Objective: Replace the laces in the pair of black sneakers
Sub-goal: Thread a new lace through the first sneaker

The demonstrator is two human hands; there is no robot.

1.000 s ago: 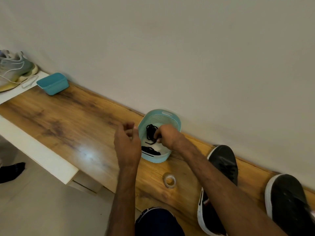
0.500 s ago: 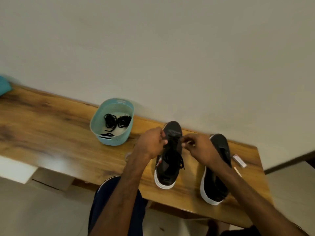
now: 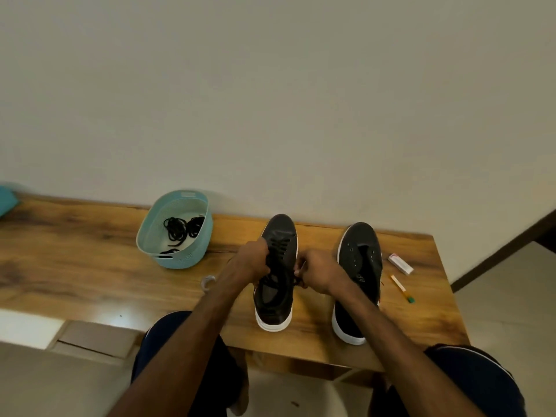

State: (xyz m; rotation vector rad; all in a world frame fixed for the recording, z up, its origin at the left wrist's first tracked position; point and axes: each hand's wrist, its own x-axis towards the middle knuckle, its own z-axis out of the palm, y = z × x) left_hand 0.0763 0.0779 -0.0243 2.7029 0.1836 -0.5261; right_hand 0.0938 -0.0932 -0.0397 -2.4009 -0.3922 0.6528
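In the head view, the left hand (image 3: 252,261) is gripping the side of the black white-soled sneaker (image 3: 279,228), which is standing laced on the wooden table (image 3: 75,266). The right hand (image 3: 316,272) is pinching the black lace (image 3: 296,279) near that shoe's collar. The second black sneaker (image 3: 359,245) is sitting just beside it, its eyelets bare. Well apart to the left, coiled black laces (image 3: 180,228) are lying in the teal perforated plastic basket (image 3: 180,261). Two risks are looming, as I judge it. A sideways pull could leave the lace snagging in an eyelet. A loosening left grip could leave the shoe tipping or sliding toward the table's near edge.
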